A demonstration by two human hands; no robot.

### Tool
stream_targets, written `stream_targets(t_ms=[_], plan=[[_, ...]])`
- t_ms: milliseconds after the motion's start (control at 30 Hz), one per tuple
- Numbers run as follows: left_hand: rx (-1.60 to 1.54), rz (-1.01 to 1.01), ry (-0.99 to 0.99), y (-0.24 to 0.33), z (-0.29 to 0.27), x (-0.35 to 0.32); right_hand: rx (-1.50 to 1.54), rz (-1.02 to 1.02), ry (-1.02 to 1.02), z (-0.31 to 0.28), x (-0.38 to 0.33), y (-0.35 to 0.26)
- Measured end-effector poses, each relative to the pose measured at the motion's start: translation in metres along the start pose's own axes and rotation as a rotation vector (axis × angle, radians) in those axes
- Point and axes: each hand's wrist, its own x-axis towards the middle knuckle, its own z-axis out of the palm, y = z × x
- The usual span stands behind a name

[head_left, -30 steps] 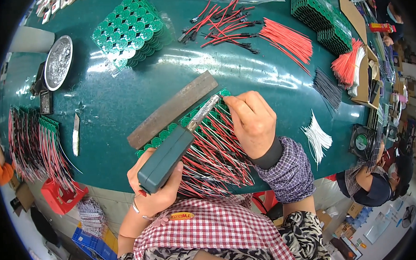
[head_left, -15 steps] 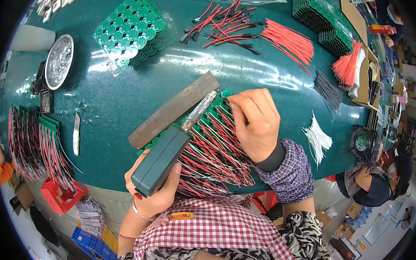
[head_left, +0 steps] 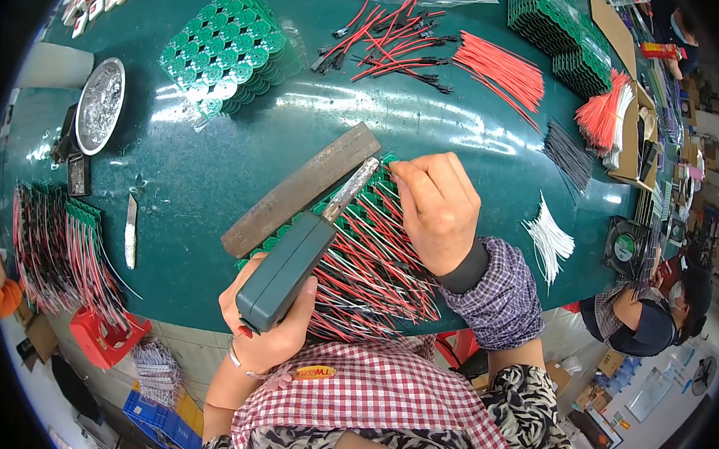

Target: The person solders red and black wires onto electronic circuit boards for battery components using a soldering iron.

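Note:
My left hand (head_left: 272, 343) is wrapped round a dark green soldering gun (head_left: 287, 270). Its metal barrel (head_left: 351, 191) points up and right, with the tip close to my right fingertips. My right hand (head_left: 441, 208) is closed in a pinch at the far right end of a green circuit board panel (head_left: 366, 201), on what looks like a thin wire, mostly hidden by the fingers. Rows of red, white and black wires (head_left: 374, 264) run from the panel toward me over the table edge. Along the panel's far side lies a flat, dull metal bar (head_left: 301, 188).
Stacked round circuit boards (head_left: 224, 53), connector leads (head_left: 394, 40) and red wires (head_left: 499, 71) lie farther back. Black wires (head_left: 569, 152) and white wires (head_left: 549, 239) are at the right. Leftward are a metal bowl (head_left: 101, 106), a knife (head_left: 131, 232) and wired boards (head_left: 60, 248).
The soldering gun and my left hand have shifted slightly right. My right hand has moved a little left, still pinched at the panel's end.

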Motion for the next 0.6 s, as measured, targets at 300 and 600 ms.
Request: stream_targets(t_ms=[300, 600], plan=[[0.032, 0.07, -0.01, -0.002, 0.001, 0.001, -0.021, -0.04, 0.006, 0.001, 0.0, 0.0], [0.08, 0.068, 0.043, -0.006, -0.003, -0.01, -0.055, -0.069, -0.017, 0.003, -0.003, 0.003]])
